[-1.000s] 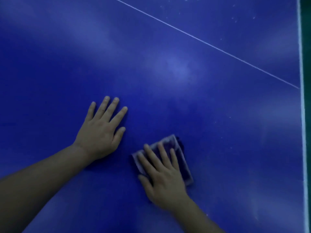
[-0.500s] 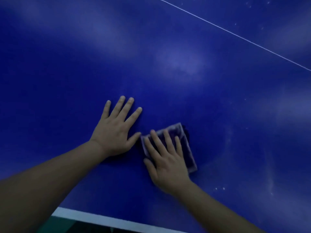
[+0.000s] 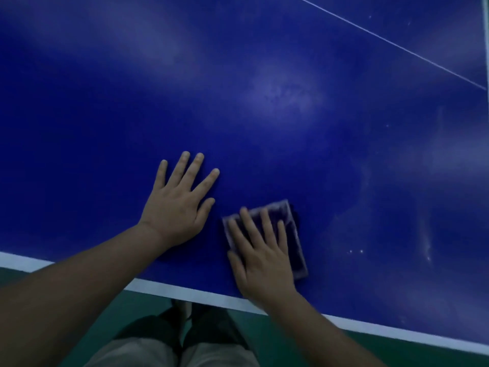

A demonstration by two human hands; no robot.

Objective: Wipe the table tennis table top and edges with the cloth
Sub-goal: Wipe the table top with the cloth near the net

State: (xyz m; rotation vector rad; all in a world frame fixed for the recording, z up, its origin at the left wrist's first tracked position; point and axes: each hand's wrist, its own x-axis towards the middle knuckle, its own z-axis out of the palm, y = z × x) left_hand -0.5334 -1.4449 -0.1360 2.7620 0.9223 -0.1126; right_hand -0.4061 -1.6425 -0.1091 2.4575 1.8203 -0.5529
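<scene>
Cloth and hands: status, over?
Left hand flat on table, open. Right hand pressing cloth flat, near white edge. Nothing blocking.

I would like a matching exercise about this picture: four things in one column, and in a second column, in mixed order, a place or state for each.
Things:
1. left hand
2. right hand
3. cloth
4. white edge stripe

Places or states:
A. folded, lying on the blue table top under flat fingers
B. runs along the near side of the table
C. flat on the bare blue surface, fingers spread
D. presses on the cloth with straight fingers

Right pairs: 1-C, 2-D, 3-A, 4-B
</scene>
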